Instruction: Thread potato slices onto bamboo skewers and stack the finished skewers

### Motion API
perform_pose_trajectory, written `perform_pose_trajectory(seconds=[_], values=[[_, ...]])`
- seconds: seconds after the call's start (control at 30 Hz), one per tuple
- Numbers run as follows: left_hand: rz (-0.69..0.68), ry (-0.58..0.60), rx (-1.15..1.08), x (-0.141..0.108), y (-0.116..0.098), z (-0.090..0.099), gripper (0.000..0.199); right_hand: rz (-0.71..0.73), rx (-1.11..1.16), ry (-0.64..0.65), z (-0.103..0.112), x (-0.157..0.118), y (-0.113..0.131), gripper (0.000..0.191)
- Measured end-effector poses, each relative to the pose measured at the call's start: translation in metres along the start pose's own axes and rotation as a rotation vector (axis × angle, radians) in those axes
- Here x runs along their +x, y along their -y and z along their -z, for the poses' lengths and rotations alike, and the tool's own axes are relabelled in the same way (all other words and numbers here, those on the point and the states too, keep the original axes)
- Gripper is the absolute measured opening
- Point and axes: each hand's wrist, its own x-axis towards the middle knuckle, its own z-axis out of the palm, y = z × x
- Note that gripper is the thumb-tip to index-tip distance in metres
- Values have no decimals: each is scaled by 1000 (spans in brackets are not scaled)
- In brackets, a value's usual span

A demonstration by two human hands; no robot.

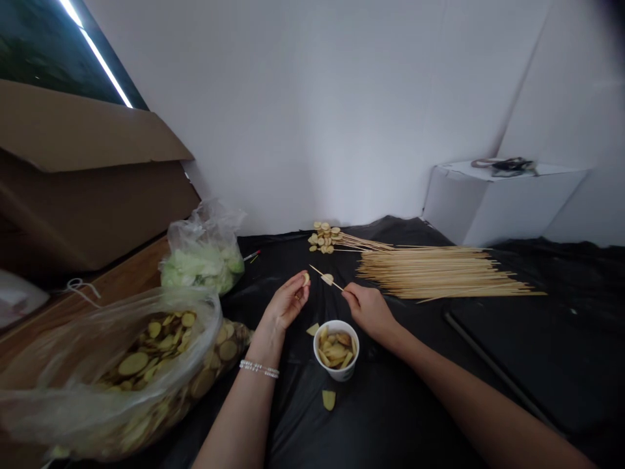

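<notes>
My left hand point(290, 299) pinches a small pale potato slice point(306, 279) between thumb and fingertips. Close by on the right, my right hand point(370, 311) grips a wooden skewer point(336, 285), its point aimed up and left toward that slice. One potato piece point(327, 279) is threaded on the skewer. Just below both hands stands a white paper cup point(336, 374) filled with cut potato pieces point(336, 350). A loose potato piece point(313, 329) lies left of the cup, and another potato piece point(329, 400) lies in front of it.
Several skewers with potato slices point(324, 237) lie at the back. Beside them spreads a pile of bare skewers point(444, 273). To my left sit an open plastic bag of potato slices point(146, 365) and a bag of pale green vegetables point(202, 260). A cardboard box point(92, 202) stands behind.
</notes>
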Motion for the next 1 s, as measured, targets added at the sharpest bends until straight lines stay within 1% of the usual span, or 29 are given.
perform_pose_trajectory(seconds=[0.17,0.4,0.5,0.6,0.67,0.8,0.93,1.0], values=[[36,32,-147,1,-3,4,13,82,22,-15,1,-4,6,21],[-2,48,-166,1,-5,4,19,121,-15,20,4,-6,11,23],[-32,2,-196,3,-5,5,14,133,-34,42,6,-5,12,25],[-50,-44,-205,3,-6,5,14,133,-56,60,8,-6,13,26],[-50,-44,-186,2,-7,5,15,130,-84,68,9,-6,14,27],[-58,-33,-130,0,-8,4,24,122,-147,100,10,-7,15,29],[-86,-105,-179,3,-8,4,15,114,-153,88,10,-6,15,29],[-80,-118,-190,3,-8,4,13,118,-135,70,9,-6,14,28]])
